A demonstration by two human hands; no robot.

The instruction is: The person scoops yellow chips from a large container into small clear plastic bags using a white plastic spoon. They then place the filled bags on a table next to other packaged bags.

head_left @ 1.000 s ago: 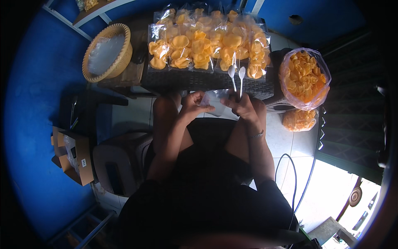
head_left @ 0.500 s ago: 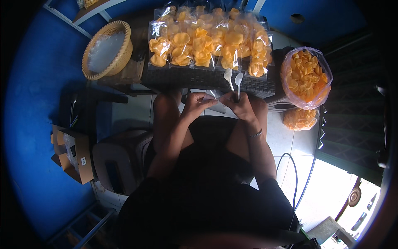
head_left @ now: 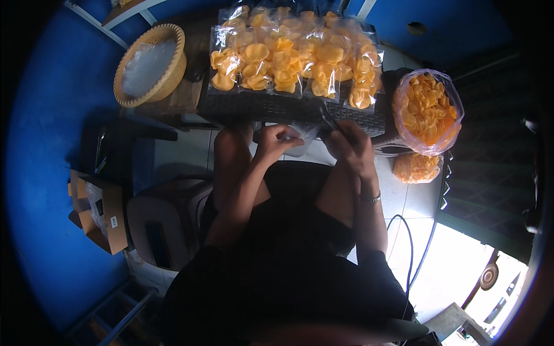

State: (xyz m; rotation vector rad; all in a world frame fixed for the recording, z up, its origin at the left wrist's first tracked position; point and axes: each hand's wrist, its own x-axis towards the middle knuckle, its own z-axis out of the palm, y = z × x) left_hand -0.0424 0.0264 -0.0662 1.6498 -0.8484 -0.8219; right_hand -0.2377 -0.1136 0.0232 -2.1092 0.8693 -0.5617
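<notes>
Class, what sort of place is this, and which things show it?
Probably a small snack-packing workspace: clear packets of orange chips, an open bag of loose chips and a basket of clear plastic.

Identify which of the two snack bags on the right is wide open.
The larger, pinkish upper bag: its mouth is spread wide. The smaller bag below it shows no open mouth.

The left hand [head_left: 276, 141] covers part of the clear bag [head_left: 303, 138]; the right hand [head_left: 355, 143] hides the spoons' [head_left: 328, 115] lower ends, and far left, the shelf [head_left: 128, 12] runs out of view.
</notes>
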